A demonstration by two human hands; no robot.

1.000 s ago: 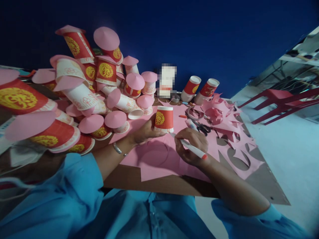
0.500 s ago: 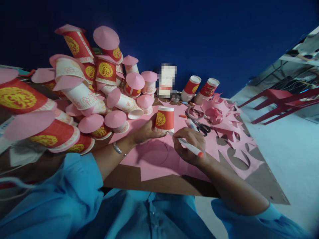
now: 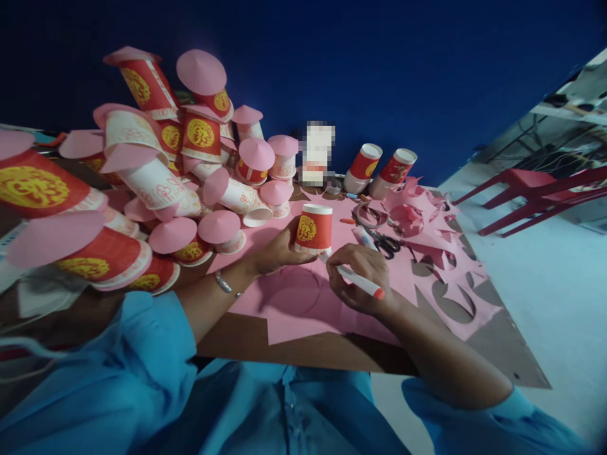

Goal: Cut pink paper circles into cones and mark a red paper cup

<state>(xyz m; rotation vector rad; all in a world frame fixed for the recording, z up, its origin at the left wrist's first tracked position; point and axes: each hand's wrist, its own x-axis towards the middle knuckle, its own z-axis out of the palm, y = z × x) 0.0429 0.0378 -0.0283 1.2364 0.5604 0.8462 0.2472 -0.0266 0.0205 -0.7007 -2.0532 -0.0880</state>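
Observation:
My left hand [image 3: 281, 251] is closed around a red paper cup [image 3: 321, 229] with a yellow emblem, held above the pink paper [image 3: 303, 322]. In my right hand [image 3: 358, 272] is a white glue pen with an orange end [image 3: 359, 279]. Its tip meets the cup's lower white edge, or lies very close to it; I cannot tell which. Below the cup, a drawn circle shows on the pink sheet. Just beyond my right hand lie black-handled scissors [image 3: 386, 243] and a glue tube [image 3: 363, 237].
Many cups with pink cone tops [image 3: 202, 131] are heaped at the left. Two cup stacks [image 3: 363, 167] stand at the back against the blue wall [image 3: 379, 76]. Cut pink scraps [image 3: 448, 284] cover the table's right side. A red plastic stool [image 3: 526, 189] is at the right.
The cup has tilted slightly and shifted a touch to the right in my left hand. My right hand with the pen has moved slightly left. Everything else stays put.

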